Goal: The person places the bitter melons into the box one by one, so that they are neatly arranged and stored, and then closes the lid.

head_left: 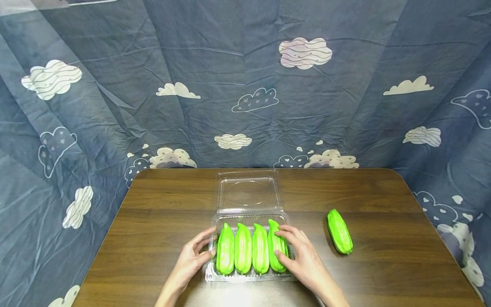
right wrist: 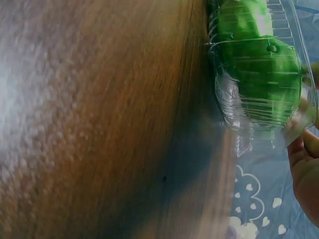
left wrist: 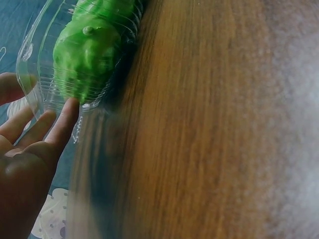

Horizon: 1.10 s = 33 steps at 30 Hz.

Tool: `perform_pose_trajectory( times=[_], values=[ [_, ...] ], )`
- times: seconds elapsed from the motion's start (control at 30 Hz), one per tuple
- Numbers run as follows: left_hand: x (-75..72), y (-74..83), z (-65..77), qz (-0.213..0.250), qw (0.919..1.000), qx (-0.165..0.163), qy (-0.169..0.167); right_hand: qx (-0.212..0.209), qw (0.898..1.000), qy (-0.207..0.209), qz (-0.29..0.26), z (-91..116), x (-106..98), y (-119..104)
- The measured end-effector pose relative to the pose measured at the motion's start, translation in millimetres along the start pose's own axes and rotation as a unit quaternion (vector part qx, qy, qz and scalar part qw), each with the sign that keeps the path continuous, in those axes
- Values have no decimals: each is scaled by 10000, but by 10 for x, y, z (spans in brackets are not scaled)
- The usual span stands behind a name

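A clear plastic clamshell box (head_left: pixel 251 278) lies with its hinged lid (head_left: pixel 220 192) folded back. Several plump green bitter melons (head_left: pixel 242 249) stand side by side in it, lengthwise ridged, with bent tips pointing away. My left hand (head_left: pixel 189 254) is at the box's left side, thumb and fingertips against its wall. In the left wrist view its fingers (left wrist: pixel 64 124) look fairly straight along the clear wall. From above, my right hand (head_left: pixel 301 251) reaches over the right rim. Its thumb and fingers hold the rightmost bitter melon (head_left: pixel 273 228), partly hidden under them.
One more bitter melon (head_left: pixel 339 232) lies loose on the brown wooden table (head_left: pixel 165 204), to the right of the box. Behind the table hangs a blue curtain (head_left: pixel 215 115) with cloud prints. Light glares off the table's front part.
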State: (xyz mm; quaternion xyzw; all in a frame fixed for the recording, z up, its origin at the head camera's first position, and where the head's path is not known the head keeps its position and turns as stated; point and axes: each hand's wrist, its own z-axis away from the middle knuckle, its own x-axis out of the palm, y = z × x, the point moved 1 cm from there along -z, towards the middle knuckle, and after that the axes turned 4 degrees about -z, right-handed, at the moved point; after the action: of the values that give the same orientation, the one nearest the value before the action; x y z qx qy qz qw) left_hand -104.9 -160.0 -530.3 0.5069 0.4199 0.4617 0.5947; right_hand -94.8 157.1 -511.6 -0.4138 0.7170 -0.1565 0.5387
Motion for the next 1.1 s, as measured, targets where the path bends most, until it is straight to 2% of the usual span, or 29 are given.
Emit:
perform_pose_trajectory(
  times=[0.17,0.3,0.43,0.57,0.67,0.77,0.93,1.1],
  values=[
    [-3,-2,-3,-17,10000,31,18,13,9999,-111,-87,1,-15,14],
    [-1,1,-9,38,10000,91,-11,-20,9997,-39,-256,6,-26,13],
    [-2,8,-9,93,9999,110,-45,-255,9969,136,-728,7,-51,4],
    [-7,8,-7,112,9998,124,-66,-562,9895,295,-1297,-9,-102,0],
    [-7,1,-10,105,9998,157,-81,-525,9866,356,-1505,-7,-160,14],
    [-6,-7,-13,68,9998,188,-82,-386,9888,387,-1392,12,-229,51],
    [-4,-18,-21,11,9998,209,-74,-158,9935,670,-911,78,-361,146],
    [-1,-13,-26,-1,9998,177,-64,348,9926,987,-615,151,-484,253]
  ],
)
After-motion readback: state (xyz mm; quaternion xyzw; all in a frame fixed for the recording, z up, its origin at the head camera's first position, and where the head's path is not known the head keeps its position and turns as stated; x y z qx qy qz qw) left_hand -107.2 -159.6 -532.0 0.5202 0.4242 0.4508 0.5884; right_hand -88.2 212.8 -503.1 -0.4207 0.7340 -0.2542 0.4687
